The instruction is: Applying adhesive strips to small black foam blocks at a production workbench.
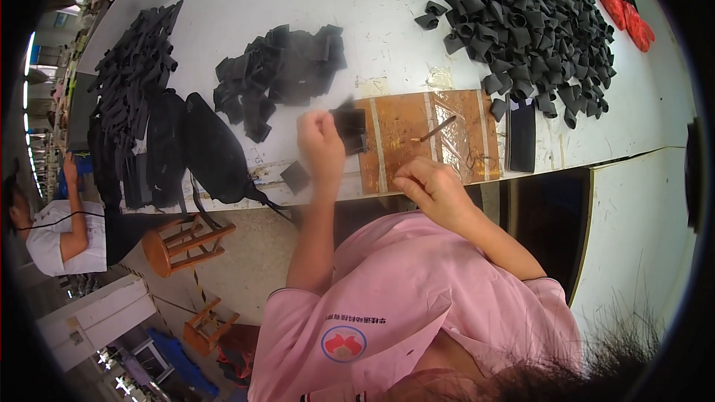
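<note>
A brown board (402, 123) with strips of tape across it lies at the table's near edge. My left hand (320, 138) is closed at its left side, with the edge of a flat black fabric piece (350, 129) at its fingers. A loose black square (296, 177) lies just below that hand. Over the board's near edge my right hand (436, 187) has its fingers curled together in a pinch; whatever they hold is too small or hidden. A thin brush-like tool (438, 129) rests on the board, apart from both hands.
Left of the board is a heap of flat black pieces (279, 71); farther left are black strips (138, 71) and black fabric pouches (212, 149). Curled black pieces (529, 30) pile up at the far right. A dark phone-like slab (520, 134) lies beside the board. A co-worker (67, 231) is at left.
</note>
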`<state>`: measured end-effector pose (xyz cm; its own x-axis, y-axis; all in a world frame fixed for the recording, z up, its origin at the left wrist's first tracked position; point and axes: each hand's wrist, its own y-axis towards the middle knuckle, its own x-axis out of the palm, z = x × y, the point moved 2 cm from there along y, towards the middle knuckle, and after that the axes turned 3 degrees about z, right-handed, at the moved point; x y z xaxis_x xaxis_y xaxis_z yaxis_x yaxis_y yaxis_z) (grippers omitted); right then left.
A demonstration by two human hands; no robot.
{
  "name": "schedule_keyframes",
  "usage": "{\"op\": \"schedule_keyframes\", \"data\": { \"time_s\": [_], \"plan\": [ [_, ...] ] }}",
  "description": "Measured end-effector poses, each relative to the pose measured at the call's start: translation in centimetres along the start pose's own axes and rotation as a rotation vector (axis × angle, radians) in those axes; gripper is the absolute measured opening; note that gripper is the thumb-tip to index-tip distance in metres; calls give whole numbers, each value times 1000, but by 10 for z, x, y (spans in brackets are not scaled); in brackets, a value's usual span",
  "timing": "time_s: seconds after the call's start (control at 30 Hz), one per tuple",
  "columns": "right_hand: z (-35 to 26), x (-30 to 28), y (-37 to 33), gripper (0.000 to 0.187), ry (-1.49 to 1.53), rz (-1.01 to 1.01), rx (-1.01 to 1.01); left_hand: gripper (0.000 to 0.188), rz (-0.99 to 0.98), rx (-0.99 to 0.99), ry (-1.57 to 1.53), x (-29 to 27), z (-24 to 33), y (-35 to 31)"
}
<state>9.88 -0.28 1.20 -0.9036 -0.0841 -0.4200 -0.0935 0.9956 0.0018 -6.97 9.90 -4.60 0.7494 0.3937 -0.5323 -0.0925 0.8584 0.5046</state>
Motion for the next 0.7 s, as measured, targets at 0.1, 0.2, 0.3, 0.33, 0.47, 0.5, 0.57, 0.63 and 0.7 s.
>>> {"op": "schedule_keyframes", "data": {
  "time_s": [0.1,0.2,0.3,0.33,0.47,0.5,0.57,0.63,0.7],
  "plan": [
    [-2,10,6,35,52,171,27,8,-143,-699,-575,-13,26,-11],
    [1,25,17,31,299,376,19,8,-189,-775,-760,-12,38,-27],
    [17,31,22,17,585,284,302,9,-240,-787,-876,-12,42,-33],
    [16,29,23,17,583,279,304,9,-246,-777,-920,-13,44,-32],
    [20,12,27,11,477,189,158,16,-395,-658,-887,-22,43,-12],
    [24,10,29,11,423,135,163,15,-475,-651,-903,-22,42,-7],
    [20,8,30,12,382,55,189,14,-617,-618,-898,-24,39,1],
    [16,5,31,12,336,8,174,9,-781,-645,-932,-28,45,4],
    [15,2,32,12,292,-37,159,8,-837,-655,-921,-30,42,6]
  ]
}}
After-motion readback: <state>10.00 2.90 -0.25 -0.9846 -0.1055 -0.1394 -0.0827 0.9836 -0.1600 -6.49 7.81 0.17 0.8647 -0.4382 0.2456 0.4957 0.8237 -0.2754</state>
